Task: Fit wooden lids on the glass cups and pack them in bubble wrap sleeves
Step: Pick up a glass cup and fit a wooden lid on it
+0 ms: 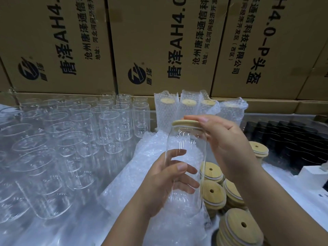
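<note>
My left hand [170, 181] grips a clear glass cup [186, 144] around its lower body and holds it upright in the middle of the view. A round wooden lid [182, 123] sits on the cup's mouth. My right hand [229, 146] holds that lid from the right, fingers over its top edge. Under the cup lies a pile of bubble wrap sleeves [150, 157]. Several wrapped, lidded cups [166, 110] stand behind it. Stacks of loose wooden lids [214, 192] lie to the lower right.
Several bare glass cups [74, 139] stand in rows on the left. Large cardboard boxes [159, 41] form a wall at the back. A tray of black lids [291, 139] sits at the right, beside a white block [312, 171].
</note>
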